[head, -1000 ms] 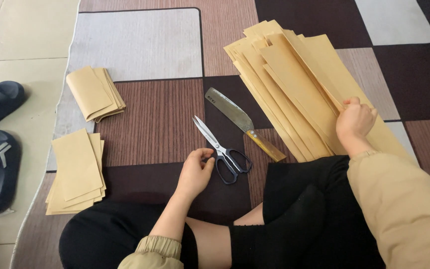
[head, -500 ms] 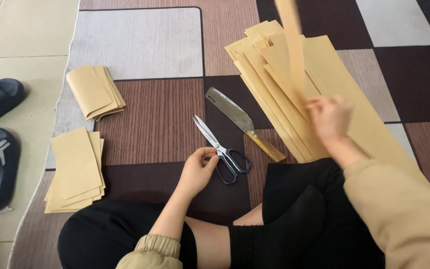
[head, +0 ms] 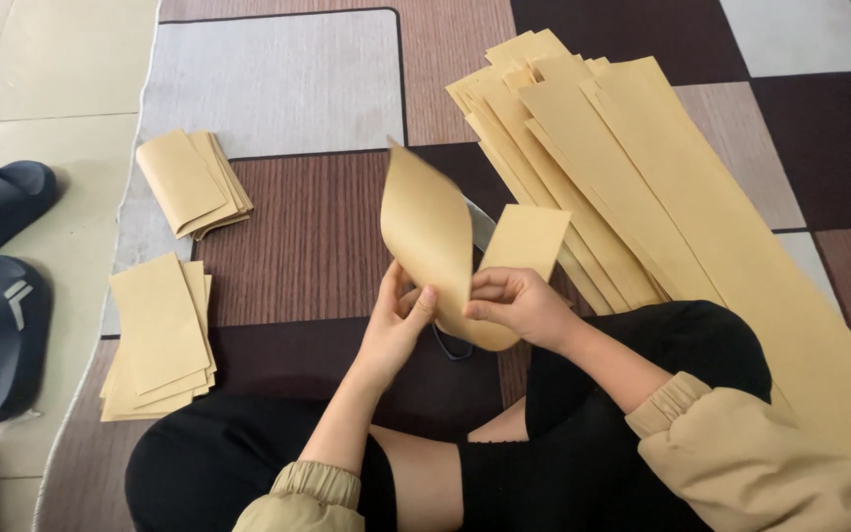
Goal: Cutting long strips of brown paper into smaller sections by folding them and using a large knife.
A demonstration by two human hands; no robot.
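Centre frame: our left hand (head: 398,330) and right hand (head: 516,307), fingers pinching one tan paper strip (head: 435,236), bent double. Fold under way; we judge crease-pressing follows.

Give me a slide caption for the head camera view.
Seated on a patchwork rug, left hand and right hand bend a tan paper strip beside a stack of long strips.

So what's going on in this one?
A person sits cross-legged on a rug, both hands bending a long tan paper strip into a fold. The left hand and right hand pinch it near the bend. A big pile of strips lies to the right, two stacks of folded pieces to the left, and dark slippers on the floor.
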